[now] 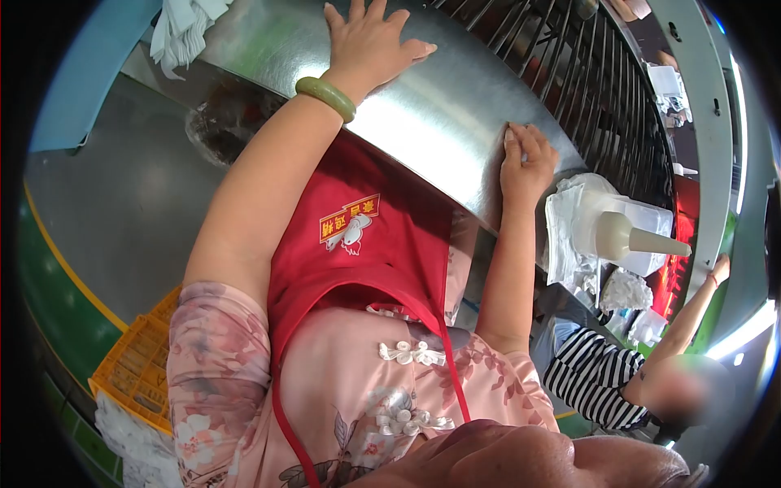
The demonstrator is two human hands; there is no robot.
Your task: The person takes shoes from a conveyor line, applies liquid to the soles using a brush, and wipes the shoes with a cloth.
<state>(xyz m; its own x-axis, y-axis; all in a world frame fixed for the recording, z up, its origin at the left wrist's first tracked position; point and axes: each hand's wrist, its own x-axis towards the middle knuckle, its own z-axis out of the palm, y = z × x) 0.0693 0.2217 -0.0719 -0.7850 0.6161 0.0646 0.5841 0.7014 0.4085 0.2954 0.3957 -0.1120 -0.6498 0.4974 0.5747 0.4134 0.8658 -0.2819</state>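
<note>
My left hand [368,39], with a green bangle [326,98] at the wrist, lies palm down on a shiny metal tabletop [423,122]. Its fingers are spread and hold nothing. Farther right, near the tabletop's edge, my right hand [529,159] rests with its fingers curled and the tips together. Whatever those fingertips pinch, if anything, is too small to make out. Beside the right wrist are a squeeze bottle [622,236] with a long pale nozzle and a clear plastic container [656,216].
A rack of dark rods [561,61] runs beyond the tabletop. White cloth [185,32] hangs at the upper left, near a blue panel [93,69]. A yellow crate [142,362] stands on the floor. At right, a person in a striped top [594,378] reaches out an arm.
</note>
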